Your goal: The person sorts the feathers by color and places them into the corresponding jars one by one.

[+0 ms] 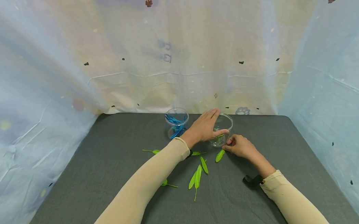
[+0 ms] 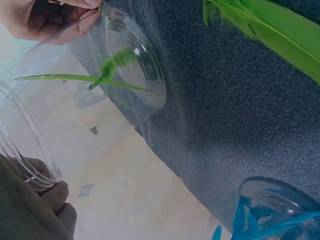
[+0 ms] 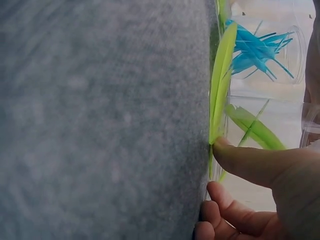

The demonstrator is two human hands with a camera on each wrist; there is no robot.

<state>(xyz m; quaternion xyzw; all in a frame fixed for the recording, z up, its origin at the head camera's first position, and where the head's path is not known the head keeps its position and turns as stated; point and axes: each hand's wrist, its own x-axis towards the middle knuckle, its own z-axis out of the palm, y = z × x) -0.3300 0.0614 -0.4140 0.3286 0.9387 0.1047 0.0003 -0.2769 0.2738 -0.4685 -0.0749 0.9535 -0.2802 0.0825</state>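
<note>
In the head view my left hand (image 1: pixel 204 127) holds a clear plastic jar (image 1: pixel 224 119). Its fingers curl at the jar's rim in the left wrist view. A green feather (image 3: pixel 256 129) lies inside this jar. Low beside the jar's base, my right hand (image 1: pixel 241 146) has its thumb and forefinger at the quill of another green feather (image 1: pixel 220 156). That feather's vane (image 3: pixel 223 75) points away from the thumb, close to the tabletop. Several more green feathers (image 1: pixel 197 176) lie on the cloth in front, some partly hidden behind the left forearm.
A second clear jar (image 1: pixel 177 112) with blue feathers (image 1: pixel 178 128) stands left of the first, near the table's back edge. Grey cloth (image 1: pixel 107 176) covers the table. Patterned curtains (image 1: pixel 195 51) hang behind it and along both sides.
</note>
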